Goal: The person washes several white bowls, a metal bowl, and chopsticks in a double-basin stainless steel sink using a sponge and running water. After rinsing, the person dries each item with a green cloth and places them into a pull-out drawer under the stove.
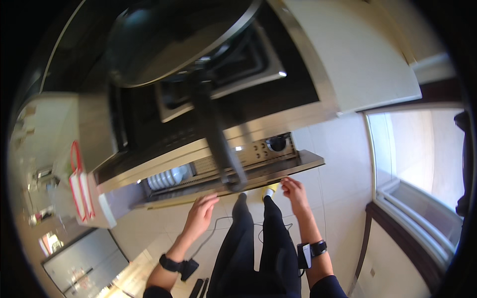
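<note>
My left hand is low and left of centre, palm down with loosely bent fingers, close to the front edge of a pulled-out drawer. On the right, my right hand has its fingertips at or near the same edge; whether they touch it is unclear. Neither hand appears to hold anything. Inside the drawer, a stack of pale bowls or plates stands in a rack at the left, and a dark round item lies at the right. Above, a glass-lidded pan rests on the hob, its black handle overhanging the drawer.
The black gas hob has a pan support. A white counter adjoins it at right. A red-and-white bag or packet is at left. Dark cables trail near my legs; a window is at far right.
</note>
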Motion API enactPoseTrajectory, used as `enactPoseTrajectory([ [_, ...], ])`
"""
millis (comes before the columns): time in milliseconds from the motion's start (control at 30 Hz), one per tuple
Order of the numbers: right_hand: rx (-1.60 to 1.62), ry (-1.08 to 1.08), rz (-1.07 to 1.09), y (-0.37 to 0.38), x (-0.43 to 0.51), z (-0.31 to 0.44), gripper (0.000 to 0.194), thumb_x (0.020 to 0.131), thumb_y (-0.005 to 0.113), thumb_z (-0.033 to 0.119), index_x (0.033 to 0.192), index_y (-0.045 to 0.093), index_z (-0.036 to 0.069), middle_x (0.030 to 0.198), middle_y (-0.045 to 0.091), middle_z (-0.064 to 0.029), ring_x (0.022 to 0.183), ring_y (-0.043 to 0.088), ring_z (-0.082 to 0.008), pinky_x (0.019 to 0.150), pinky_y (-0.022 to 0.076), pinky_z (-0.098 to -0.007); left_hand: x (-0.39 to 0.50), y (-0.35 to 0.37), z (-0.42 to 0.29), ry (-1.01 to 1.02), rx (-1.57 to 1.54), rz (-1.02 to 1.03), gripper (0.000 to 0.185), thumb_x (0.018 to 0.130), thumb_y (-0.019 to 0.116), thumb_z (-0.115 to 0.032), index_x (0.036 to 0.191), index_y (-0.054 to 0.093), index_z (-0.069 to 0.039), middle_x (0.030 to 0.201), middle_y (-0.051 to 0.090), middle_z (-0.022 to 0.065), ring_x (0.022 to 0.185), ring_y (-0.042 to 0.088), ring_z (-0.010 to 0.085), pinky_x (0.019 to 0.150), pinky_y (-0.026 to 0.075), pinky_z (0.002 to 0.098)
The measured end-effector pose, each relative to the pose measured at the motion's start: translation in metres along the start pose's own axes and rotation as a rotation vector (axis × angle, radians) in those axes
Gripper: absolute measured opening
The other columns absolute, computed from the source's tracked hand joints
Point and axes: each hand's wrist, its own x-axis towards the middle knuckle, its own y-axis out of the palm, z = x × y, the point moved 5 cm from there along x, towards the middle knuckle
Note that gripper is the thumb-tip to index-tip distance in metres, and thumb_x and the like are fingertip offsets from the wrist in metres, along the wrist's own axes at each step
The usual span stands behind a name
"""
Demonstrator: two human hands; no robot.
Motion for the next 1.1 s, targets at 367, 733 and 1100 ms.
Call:
enactPoseTrajectory([
  [367,-0.333,-0.095,-0.069,0.032,0.077,0.039,0.018,0.088,0.045,0.013,0.102,0.055,0.012,0.06,0.041,0.0043,0.047,0.037,-0.0049,0.04,0.0285,-0.0198,-0.239,-0.058,0.028,-0.641,-0.124,-0.479,0.019,0.084,0.054,-0.006,0.101,0.063,-0.006,0.098,0.065,0.0137,0.088,0.059,0.0328,0.078,0.048,0.0392],
  [733,-0.322,-0.127,-0.211,0.009,0.115,0.01,0.034,0.09,0.039,0.014,0.122,0.038,0.026,0.059,0.04,0.002,0.042,0.038,-0.0072,0.033,0.0275,-0.0209,-0.402,-0.078,0.033,-0.891,-0.037,-0.732,0.017,0.083,0.058,-0.01,0.099,0.064,-0.007,0.097,0.064,0.0143,0.092,0.058,0.0338,0.081,0.046,0.0403],
  [1100,-0.326,0.068,-0.339,-0.014,0.092,0.002,0.056,0.072,0.064,0.003,0.115,0.049,0.036,0.08,0.05,-0.0012,0.067,0.054,-0.0216,0.067,0.0551,-0.0354,-0.572,-0.049,0.064,-1.29,-0.31,-1.172,0.017,0.085,0.057,-0.013,0.097,0.065,-0.005,0.094,0.064,0.0151,0.091,0.058,0.0334,0.079,0.046,0.0395],
])
